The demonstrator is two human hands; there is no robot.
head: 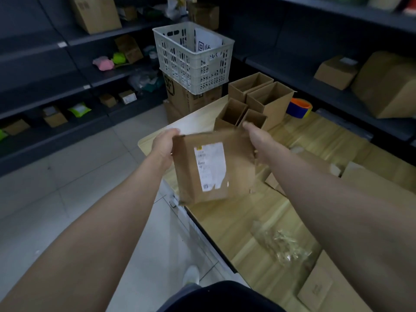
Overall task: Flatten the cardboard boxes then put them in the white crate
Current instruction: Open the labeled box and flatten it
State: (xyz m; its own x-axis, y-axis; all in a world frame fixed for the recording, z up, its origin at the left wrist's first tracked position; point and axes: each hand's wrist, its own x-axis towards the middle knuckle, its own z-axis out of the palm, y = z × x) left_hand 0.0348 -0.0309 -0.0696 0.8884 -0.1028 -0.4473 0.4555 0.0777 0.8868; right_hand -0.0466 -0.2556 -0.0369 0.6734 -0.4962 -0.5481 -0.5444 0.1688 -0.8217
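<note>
The left hand [162, 147] and right hand [258, 136] grip the box [209, 170] at its top. It seems flat already; next it must go into the white crate [193, 64]

Both hands [162, 147] grip flattened box [211, 167] over table [236, 221].

Print on white label [210, 166] of brown cardboard box [238, 167] blurred, unreadable, most fingers of left hand [163, 147] and right hand [258, 137] hidden behind box, flat cardboard sheet [337, 278] cut off at bottom edge

Brown box [211, 167], white label [210, 165]; white latticed crate [193, 64]; blue-orange tape [299, 108].
</note>
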